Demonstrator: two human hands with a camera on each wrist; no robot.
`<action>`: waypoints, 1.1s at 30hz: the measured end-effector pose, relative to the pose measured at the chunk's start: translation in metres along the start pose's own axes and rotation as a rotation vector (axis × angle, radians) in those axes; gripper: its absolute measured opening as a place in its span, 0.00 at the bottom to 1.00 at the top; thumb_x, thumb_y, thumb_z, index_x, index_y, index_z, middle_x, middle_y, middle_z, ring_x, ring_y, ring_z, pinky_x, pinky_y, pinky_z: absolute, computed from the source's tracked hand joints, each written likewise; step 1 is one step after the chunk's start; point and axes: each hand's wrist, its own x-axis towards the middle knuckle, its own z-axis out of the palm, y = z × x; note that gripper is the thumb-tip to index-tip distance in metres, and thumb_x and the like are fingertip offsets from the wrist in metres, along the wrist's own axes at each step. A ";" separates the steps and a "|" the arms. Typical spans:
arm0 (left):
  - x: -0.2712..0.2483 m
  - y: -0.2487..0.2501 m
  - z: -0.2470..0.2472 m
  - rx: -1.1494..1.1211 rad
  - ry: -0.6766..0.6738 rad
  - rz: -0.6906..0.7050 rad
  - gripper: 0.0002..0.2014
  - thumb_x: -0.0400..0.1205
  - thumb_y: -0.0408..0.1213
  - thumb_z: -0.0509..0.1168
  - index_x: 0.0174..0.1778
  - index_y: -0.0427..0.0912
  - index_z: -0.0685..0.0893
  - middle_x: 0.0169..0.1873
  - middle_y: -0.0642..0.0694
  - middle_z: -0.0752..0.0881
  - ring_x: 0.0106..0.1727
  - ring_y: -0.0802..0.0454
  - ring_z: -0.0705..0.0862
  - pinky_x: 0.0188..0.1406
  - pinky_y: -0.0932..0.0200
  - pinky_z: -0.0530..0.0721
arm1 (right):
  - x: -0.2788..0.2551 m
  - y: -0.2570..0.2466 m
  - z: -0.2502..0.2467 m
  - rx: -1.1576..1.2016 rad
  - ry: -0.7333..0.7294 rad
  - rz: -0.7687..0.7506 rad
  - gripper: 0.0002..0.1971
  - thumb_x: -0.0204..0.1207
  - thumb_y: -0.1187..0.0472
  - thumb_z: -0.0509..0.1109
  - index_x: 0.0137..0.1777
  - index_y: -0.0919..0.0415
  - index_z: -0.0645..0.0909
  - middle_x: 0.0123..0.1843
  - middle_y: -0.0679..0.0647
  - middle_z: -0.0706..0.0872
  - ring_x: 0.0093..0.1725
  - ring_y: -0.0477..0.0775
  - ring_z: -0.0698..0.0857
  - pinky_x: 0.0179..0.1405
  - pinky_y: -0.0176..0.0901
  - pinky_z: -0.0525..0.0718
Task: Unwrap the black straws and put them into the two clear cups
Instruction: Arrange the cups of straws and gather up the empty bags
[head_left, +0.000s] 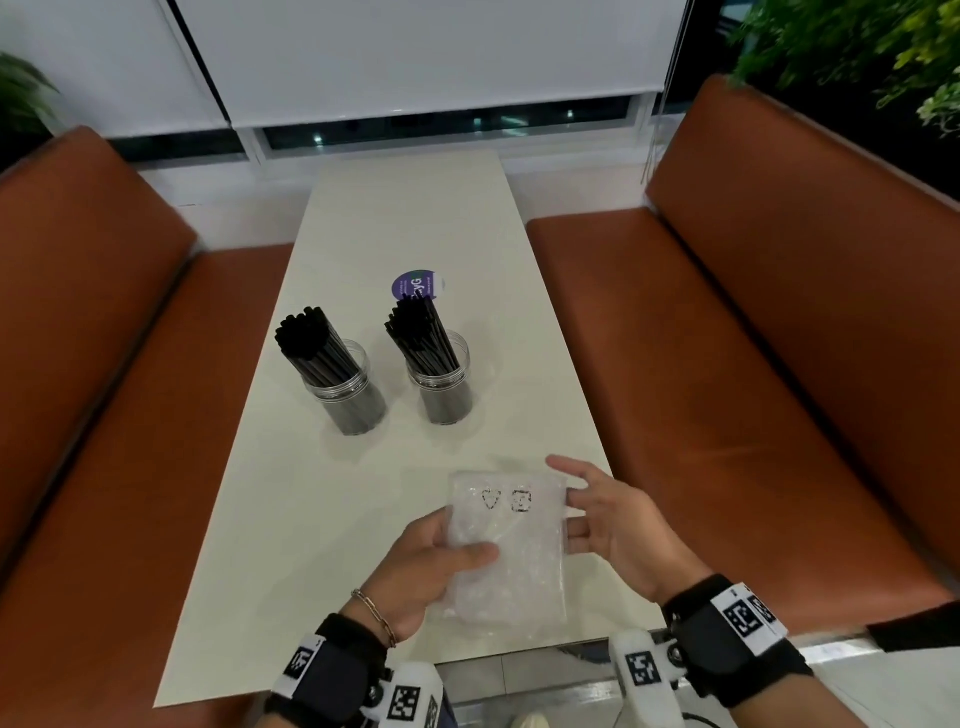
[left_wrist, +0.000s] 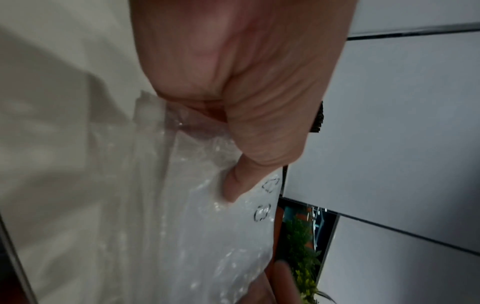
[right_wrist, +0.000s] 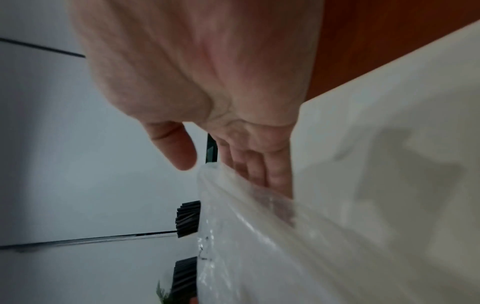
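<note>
Two clear cups stand mid-table, the left cup (head_left: 349, 397) and the right cup (head_left: 440, 387), each packed with black straws (head_left: 311, 338) that lean back-left. Near the front edge my left hand (head_left: 441, 558) grips an empty clear plastic wrapper (head_left: 506, 540), thumb on top and fingers beneath. The wrapper (left_wrist: 207, 226) carries two small printed symbols. My right hand (head_left: 597, 512) is at the wrapper's right edge with straight fingers under or against it and the thumb lifted clear. In the right wrist view the wrapper (right_wrist: 259, 236) hides most of the straw tips (right_wrist: 188, 218).
The cream table (head_left: 415, 218) runs away from me between two orange-brown benches (head_left: 753, 338). A round purple sticker (head_left: 415, 285) lies behind the right cup. Windows with white blinds close off the far end; green plants sit at both upper corners.
</note>
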 end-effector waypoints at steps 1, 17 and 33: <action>0.002 -0.003 0.001 0.006 0.054 0.015 0.36 0.73 0.42 0.87 0.76 0.39 0.83 0.69 0.36 0.91 0.68 0.35 0.91 0.71 0.27 0.86 | -0.002 0.001 0.001 -0.014 -0.009 0.059 0.18 0.93 0.54 0.59 0.78 0.52 0.81 0.67 0.68 0.91 0.50 0.66 0.89 0.53 0.60 0.90; -0.009 0.009 0.003 -0.368 -0.131 -0.155 0.24 0.89 0.50 0.61 0.73 0.39 0.89 0.59 0.35 0.91 0.55 0.31 0.93 0.35 0.34 0.94 | -0.017 0.024 -0.007 -0.407 0.099 -0.225 0.28 0.75 0.91 0.63 0.36 0.63 0.97 0.62 0.46 0.96 0.62 0.53 0.94 0.55 0.57 0.96; -0.003 0.000 0.090 0.256 -0.396 -0.112 0.24 0.84 0.36 0.78 0.76 0.47 0.82 0.56 0.42 0.91 0.52 0.44 0.93 0.40 0.47 0.95 | -0.154 0.041 -0.082 -0.558 0.098 0.066 0.16 0.67 0.61 0.91 0.49 0.52 0.88 0.53 0.48 0.92 0.44 0.48 0.89 0.44 0.38 0.84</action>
